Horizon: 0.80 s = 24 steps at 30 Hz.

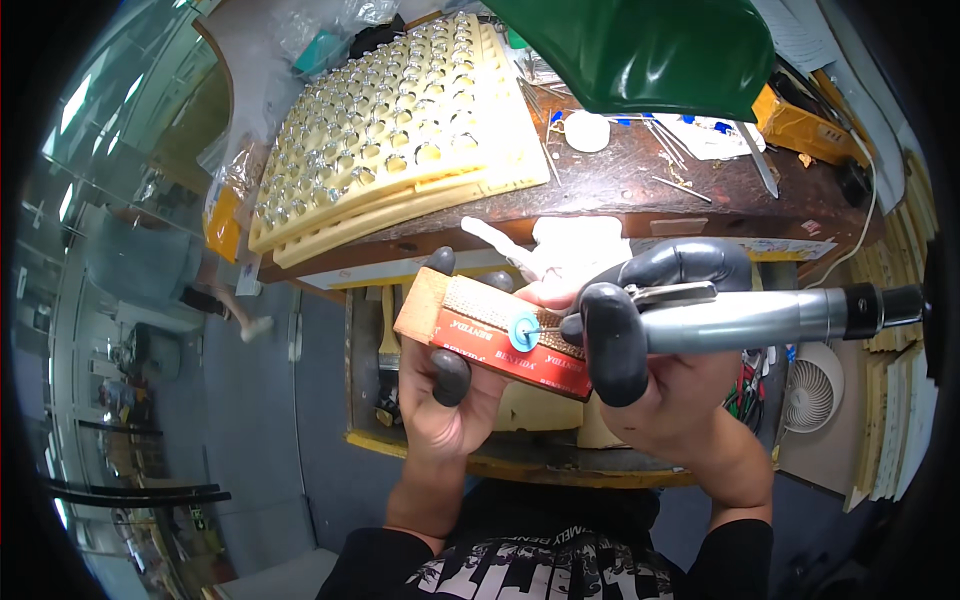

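Observation:
My left hand, with black covers on its fingertips, is closed around a wooden block. A red printed band and a brown ridged strip wrap the block's long side. My right hand, its fingers covered in black too, is closed around a silver rotary handpiece lying roughly level. A small light-blue disc sits at the handpiece's tip, over the block's wrapped face; whether it touches cannot be made out. Just behind my hands lies a white cloth or glove.
Yellow boards bearing rows of shiny rings stand on the bench at the left. A green lampshade overhangs the bench. Loose metal tools, a white round piece and an orange box lie beyond. A white fan is at the right.

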{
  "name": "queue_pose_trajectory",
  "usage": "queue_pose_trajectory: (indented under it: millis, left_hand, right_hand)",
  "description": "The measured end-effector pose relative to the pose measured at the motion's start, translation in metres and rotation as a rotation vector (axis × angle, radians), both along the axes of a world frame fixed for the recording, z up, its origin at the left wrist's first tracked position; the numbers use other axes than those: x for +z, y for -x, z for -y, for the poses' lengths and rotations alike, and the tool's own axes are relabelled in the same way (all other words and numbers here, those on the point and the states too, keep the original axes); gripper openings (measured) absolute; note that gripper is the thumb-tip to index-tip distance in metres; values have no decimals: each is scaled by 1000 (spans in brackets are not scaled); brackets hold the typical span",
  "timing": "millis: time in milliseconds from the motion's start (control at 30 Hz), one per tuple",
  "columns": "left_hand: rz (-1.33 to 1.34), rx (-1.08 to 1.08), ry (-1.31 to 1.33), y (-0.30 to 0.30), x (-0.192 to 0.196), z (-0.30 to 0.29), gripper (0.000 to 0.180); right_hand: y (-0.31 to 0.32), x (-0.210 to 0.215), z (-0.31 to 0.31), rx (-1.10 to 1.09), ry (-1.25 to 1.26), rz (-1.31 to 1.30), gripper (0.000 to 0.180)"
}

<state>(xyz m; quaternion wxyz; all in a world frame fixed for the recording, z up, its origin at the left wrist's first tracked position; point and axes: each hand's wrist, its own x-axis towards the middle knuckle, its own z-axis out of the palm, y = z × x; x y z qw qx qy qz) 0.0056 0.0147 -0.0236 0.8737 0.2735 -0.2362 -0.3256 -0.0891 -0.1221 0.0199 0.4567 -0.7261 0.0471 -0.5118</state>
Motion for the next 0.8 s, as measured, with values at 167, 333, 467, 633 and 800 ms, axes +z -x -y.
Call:
queue_pose_trajectory:
  millis: [167, 333, 467, 633, 800]
  left_hand:
    - [18, 14, -47, 0, -3, -1, 87]
    - [47, 13, -57, 0, -3, -1, 84]
    - [86, -16, -59, -1, 0, -1, 80]
    - [-20, 30, -55, 2, 2, 1, 88]
    - [3, 34, -31, 0, 0, 2, 84]
  right_hand:
    - [-2, -3, 0, -51, 17, 31, 12]
    - [0, -4, 3, -66, 53, 12, 13]
    - [-1, -4, 1, -73, 36, 10, 12]
    - [0, -6, 3, -47, 59, -26, 12]
    - [1, -7, 2, -53, 104, -48, 11]
